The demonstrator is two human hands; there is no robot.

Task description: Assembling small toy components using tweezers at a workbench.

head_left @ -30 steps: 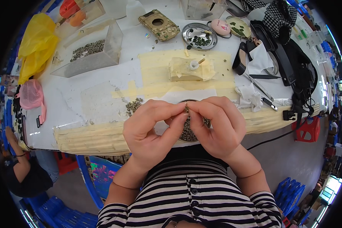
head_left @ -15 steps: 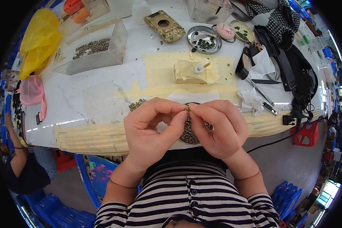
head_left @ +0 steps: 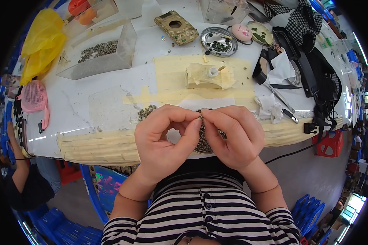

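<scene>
At the near edge of the table (head_left: 79, 100), directly in front of a striped shirt (head_left: 200, 196), two hands are working close together over a round dish (head_left: 203, 153). Over the last second little is changing: the view is shifting slightly, while both hands are keeping the same pinched pose. In judgement, this is pointing to fine work on one small piece (head_left: 200, 117) that is still going on.

The left hand (head_left: 161, 141) is pinching thumb and forefinger together, its remaining fingers curling inward. The right hand (head_left: 238, 136) is doing likewise from the opposite side. The fingertips of both are meeting at the small piece and appear to be gripping it between them, above the dish; its exact shape is too small to tell. Below, the dish is holding many grey-brown bits (head_left: 203, 143), partly hidden by the hands.

Just beyond the left hand, a loose heap (head_left: 146, 112) of similar bits is lying. Further out, a tape-covered block (head_left: 194, 79) is bearing a small white pot (head_left: 213, 72). A clear box (head_left: 90, 72) is standing to the left, containing more bits. Farther still, a camouflage toy vehicle (head_left: 176, 28) is resting near a metal plate (head_left: 234, 45) of dark green pieces.
</scene>
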